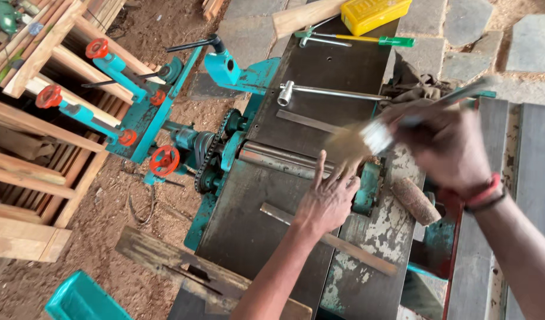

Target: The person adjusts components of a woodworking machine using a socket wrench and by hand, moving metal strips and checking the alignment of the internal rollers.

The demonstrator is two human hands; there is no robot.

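Sawdust-covered earth and grey paving stones surround a long teal woodworking planer point(343, 77) whose dark steel bed is worn, with pale patches of flaked paint near its right edge. Stacked timber frames point(41, 118) stand to the left beside red handwheels point(164, 160) and an exposed chain and sprocket point(210, 157). Across the middle of the bed lies the round steel cutter drum point(272, 155). The left hand point(327, 198) rests flat on the bed just beside that drum, fingers spread wide and holding nothing. The right hand point(447, 145) is closed around a paintbrush point(373, 137), blurred with motion, its pale bristles over the drum area. Resting fingers this near the cutter risk a cut if the drum turns, and bristles could catch there or in the open chain. Smaller things: 1 flat metal strip point(329, 238), a socket wrench point(320, 92), a yellow box point(374, 13), a green-handled screwdriver point(373, 40).
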